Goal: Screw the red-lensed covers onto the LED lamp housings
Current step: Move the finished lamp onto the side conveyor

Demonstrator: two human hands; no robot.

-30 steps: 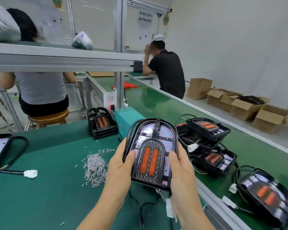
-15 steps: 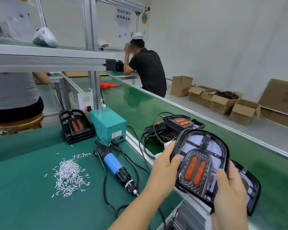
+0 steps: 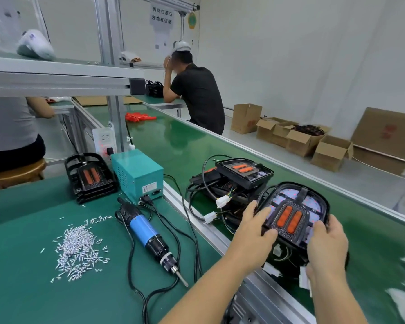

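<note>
- A heap of small silver screws (image 3: 78, 250) is spread loose on the green matted surface (image 3: 21, 288) at the left.
- A black lamp housing with two red lenses (image 3: 90, 177) is propped upright at the rear of the surface, just beside a teal metal power box (image 3: 137, 175).
- A blue-and-black electric screwdriver (image 3: 149, 238) is laid flat on the surface, bit toward the near edge, its black cable looped beside it.
- A pile of black lamp units with wiring (image 3: 234, 181) is seen on the green conveyor belt (image 3: 185, 146), past the aluminium rail.
- The left hand (image 3: 255, 230) is curled round the left edge of a black lamp assembly with a clear cover and twin red lenses (image 3: 292, 216); thumb on the face.
- That assembly is held over the conveyor belt, near the pile, tilted face-up.
- The right hand (image 3: 326, 244) is clasped on the assembly's lower right edge, fingers wrapped behind.
- Open brown cardboard boxes (image 3: 297, 139) are ranged along the far wall.
</note>
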